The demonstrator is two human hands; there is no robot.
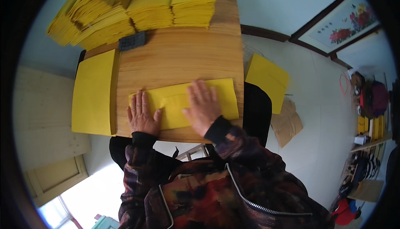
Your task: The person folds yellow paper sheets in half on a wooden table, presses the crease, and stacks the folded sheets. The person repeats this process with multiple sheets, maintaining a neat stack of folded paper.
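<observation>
I read the scene from the wooden table. The yellow paper sheet lies flat at the table's near edge, long axis running left to right across me, its right end tilted slightly away. My left hand presses palm-down on the sheet's left end, fingers extended and together, gripping nothing. My right hand lies flat over the sheet's centre-right, fingers spread, likewise holding nothing, only bearing down. Both hands touch the sheet; the right sits nearer its middle, where a folded flap edge runs along the long axis. Stacks of yellow sheets occupy the table's far edge, a dark ridged block just before them. A flat yellow pile overhangs the table's left side.
</observation>
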